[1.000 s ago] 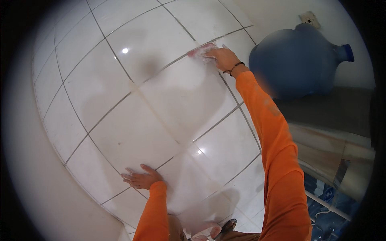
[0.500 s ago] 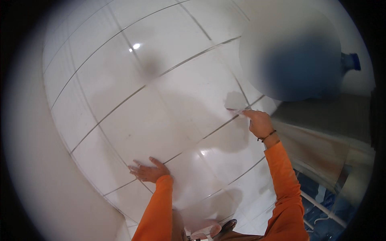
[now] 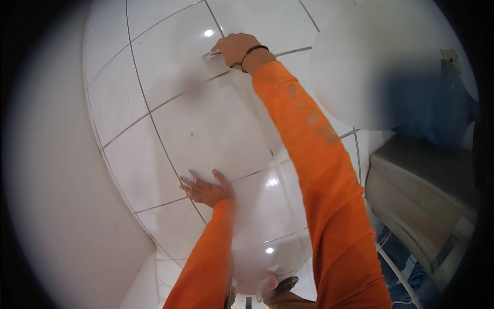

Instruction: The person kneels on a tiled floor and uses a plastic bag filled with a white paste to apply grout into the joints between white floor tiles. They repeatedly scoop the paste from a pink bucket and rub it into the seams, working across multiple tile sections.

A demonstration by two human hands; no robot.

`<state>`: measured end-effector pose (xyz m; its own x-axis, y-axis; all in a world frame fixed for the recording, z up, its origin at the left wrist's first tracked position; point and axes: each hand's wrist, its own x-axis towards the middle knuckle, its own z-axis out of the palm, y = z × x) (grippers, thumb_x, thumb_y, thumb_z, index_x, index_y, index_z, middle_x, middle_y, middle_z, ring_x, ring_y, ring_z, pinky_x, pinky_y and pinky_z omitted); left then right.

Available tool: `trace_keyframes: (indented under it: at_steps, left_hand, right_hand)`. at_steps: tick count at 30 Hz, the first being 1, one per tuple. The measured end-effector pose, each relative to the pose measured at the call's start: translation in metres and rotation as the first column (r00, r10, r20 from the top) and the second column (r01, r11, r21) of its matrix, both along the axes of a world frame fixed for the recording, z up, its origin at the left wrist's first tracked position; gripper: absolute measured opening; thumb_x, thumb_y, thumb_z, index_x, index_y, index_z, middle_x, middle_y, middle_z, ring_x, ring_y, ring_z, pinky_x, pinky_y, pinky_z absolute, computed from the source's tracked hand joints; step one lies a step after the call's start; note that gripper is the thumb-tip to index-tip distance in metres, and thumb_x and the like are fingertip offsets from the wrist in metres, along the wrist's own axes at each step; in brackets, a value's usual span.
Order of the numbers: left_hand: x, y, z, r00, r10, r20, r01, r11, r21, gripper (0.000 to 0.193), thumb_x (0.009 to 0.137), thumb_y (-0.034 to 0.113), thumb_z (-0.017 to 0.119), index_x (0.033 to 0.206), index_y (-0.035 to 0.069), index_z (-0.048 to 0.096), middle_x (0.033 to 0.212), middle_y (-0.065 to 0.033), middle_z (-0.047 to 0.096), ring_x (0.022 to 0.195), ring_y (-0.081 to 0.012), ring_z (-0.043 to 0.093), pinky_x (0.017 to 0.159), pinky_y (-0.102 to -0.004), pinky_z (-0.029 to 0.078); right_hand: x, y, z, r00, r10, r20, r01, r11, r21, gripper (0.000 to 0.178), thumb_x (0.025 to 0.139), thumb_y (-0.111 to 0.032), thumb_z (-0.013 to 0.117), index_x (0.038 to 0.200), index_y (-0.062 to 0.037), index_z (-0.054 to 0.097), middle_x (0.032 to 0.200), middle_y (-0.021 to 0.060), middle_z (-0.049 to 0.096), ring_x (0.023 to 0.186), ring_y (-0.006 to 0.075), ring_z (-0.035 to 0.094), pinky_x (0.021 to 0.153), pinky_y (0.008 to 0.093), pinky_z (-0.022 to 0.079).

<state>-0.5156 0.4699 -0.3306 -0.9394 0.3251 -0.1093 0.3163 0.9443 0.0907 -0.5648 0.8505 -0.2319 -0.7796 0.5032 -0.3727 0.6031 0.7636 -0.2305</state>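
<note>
A white tiled surface (image 3: 231,118) with dark joints spreads across the view, bordered along its left edge by a plain pale wall (image 3: 56,154). A person in orange sleeves (image 3: 329,180) works over it with both arms extended. Past the surface's right edge are a dark-topped ledge (image 3: 427,159) and a blue water jug (image 3: 437,118), the jug partly veiled by a pale blur. The left hand (image 3: 208,191) lies palm down near the surface's lower left corner, fingers spread apart. The right hand (image 3: 237,50), reaching toward the surface's far end, has its grip clamped on a thin pale piece (image 3: 208,56); fingers hide most of the piece, which sits just above a dark joint. A dark shoe (image 3: 287,284) shows near the lower edge; a dark bracelet (image 3: 256,48) circles the right wrist.
</note>
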Motion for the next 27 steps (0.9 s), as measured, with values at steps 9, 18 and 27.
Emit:
trace_keyframes:
  at_steps: [9, 18, 27]
  left_hand:
    - [0.000, -0.007, 0.011, 0.999, 0.030, 0.024, -0.030, 1.000, 0.004, 0.078, 0.100, 0.052, 0.045, 0.160, 0.007, 0.023, 0.169, -0.0189, 0.006, 0.155, -0.0411, 0.004, 0.124, -0.0584, 0.009]
    - [0.004, -0.008, 0.001, 0.999, -0.005, -0.053, 0.008, 0.999, 0.051, 0.076, 0.101, 0.056, 0.039, 0.159, 0.008, 0.026, 0.168, -0.0210, 0.009, 0.155, -0.0424, 0.005, 0.123, -0.0584, 0.009]
    - [0.004, -0.011, -0.002, 0.997, -0.005, -0.074, 0.008, 0.999, 0.038, 0.077, 0.102, 0.058, 0.036, 0.160, 0.009, 0.024, 0.168, -0.0212, 0.010, 0.155, -0.0423, 0.006, 0.123, -0.0581, 0.010]
  right_hand:
    - [0.186, -0.159, -0.008, 0.975, 0.152, -0.163, -0.162, 0.985, -0.052, 0.042, 0.081, -0.004, 0.061, 0.118, -0.0201, 0.073, 0.115, 0.0106, 0.069, 0.113, 0.0305, 0.063, 0.096, 0.0442, 0.053]
    - [0.372, -0.377, 0.029, 0.999, -0.044, -0.019, 0.039, 0.979, -0.200, 0.040, 0.078, -0.002, 0.062, 0.113, -0.0182, 0.074, 0.128, 0.0101, 0.068, 0.127, 0.0283, 0.058, 0.112, 0.0438, 0.043]
    - [0.269, -0.207, 0.016, 0.928, -0.261, -0.267, 0.289, 0.955, 0.069, 0.051, 0.078, 0.004, 0.053, 0.126, -0.0069, 0.067, 0.119, 0.0182, 0.070, 0.111, 0.0387, 0.064, 0.099, 0.0456, 0.050]
